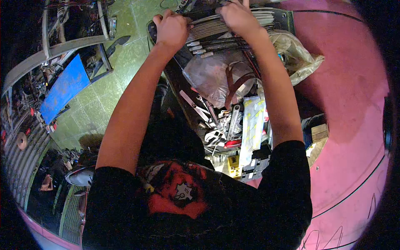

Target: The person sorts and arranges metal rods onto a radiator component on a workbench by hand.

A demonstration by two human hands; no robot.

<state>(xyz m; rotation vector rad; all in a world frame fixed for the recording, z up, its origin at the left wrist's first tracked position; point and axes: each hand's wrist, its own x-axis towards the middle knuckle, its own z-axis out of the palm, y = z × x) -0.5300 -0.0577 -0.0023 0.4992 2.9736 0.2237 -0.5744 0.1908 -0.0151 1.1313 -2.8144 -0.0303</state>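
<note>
At the top of the view, both of my hands are over a bundle of thin grey cables (258, 20) lying across a dark workbench. My left hand (172, 29) is closed at the bundle's left end, its fingers curled; what they pinch is too small to make out. Further right, my right hand (239, 18) is slightly blurred, with bent fingers over the cables; whatever it grips is hidden. Just below lie black cables with pale end pieces (202, 48). A clear plastic bag (212, 75) and a brown strap (237, 83) lie nearer me.
Spanners and other metal tools (233, 121) crowd the bench, beside a yellow-striped white packet (253, 129) and a yellow box (234, 166). At right is a crumpled plastic bag (304, 62) by a pink surface (350, 104). A blue panel (66, 89) leans in a metal rack at left.
</note>
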